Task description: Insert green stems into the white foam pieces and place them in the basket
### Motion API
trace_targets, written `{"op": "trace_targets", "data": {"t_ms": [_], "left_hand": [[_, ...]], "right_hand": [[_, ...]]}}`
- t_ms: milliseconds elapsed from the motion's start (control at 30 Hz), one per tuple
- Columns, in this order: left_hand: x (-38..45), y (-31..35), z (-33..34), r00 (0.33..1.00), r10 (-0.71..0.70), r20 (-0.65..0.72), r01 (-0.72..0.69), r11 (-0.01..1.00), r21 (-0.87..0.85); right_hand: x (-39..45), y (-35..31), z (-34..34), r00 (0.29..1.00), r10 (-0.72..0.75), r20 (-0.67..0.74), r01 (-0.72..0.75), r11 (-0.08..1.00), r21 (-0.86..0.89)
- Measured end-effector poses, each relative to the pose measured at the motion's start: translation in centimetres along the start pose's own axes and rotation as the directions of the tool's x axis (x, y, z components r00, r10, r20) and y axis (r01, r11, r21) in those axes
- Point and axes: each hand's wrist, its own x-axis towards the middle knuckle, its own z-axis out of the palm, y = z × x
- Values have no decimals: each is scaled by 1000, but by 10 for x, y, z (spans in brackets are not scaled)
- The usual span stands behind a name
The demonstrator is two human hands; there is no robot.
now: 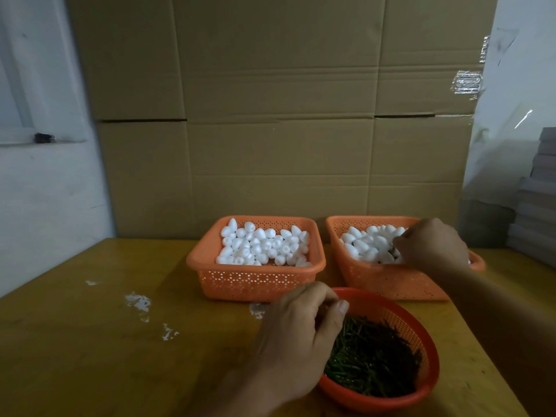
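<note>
Green stems (pixel 373 359) fill the round red basket (pixel 421 395) nearest you; your left hand (pixel 301 335) curls at its rim, perhaps pinching one. Your right hand (pixel 433 245) digs among white foam pieces (pixel 364 245) in the tilted orange basket (pixel 391 281), grasp hidden. Take one each.

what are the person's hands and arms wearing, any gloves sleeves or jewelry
Both the left hand and the right hand are bare, with no gloves. No rings, watch or bracelet show on either. Both forearms are uncovered as far as the frame shows, so no sleeve is visible. The nails look short and unpainted.
</note>
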Motion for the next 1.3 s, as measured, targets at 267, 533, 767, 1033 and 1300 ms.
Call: {"op": "trace_targets", "data": {"t_ms": [267, 533, 767, 1033, 1300], "left_hand": [[1, -2, 2, 995, -73, -70, 77, 996, 53], [35, -18, -31, 940, -239, -245, 236, 971, -40], [111, -85, -75, 893, -421, -157, 449, 858, 250], [150, -151, -80, 767, -606, 212, 369, 686, 627], [150, -159, -64, 704, -651, 283, 227, 585, 779]], "right_hand": [[-49, 1, -23, 986, -162, -39, 162, 884, 439], [-121, 2, -27, 928, -372, -5, 309, 762, 569], [-133, 0, -20, 863, -503, -38, 450, 733, 511], [-137, 0, -17, 851, -524, -22, 475, 751, 458], [-138, 1, -15, 850, -525, -32, 485, 759, 434]]}}
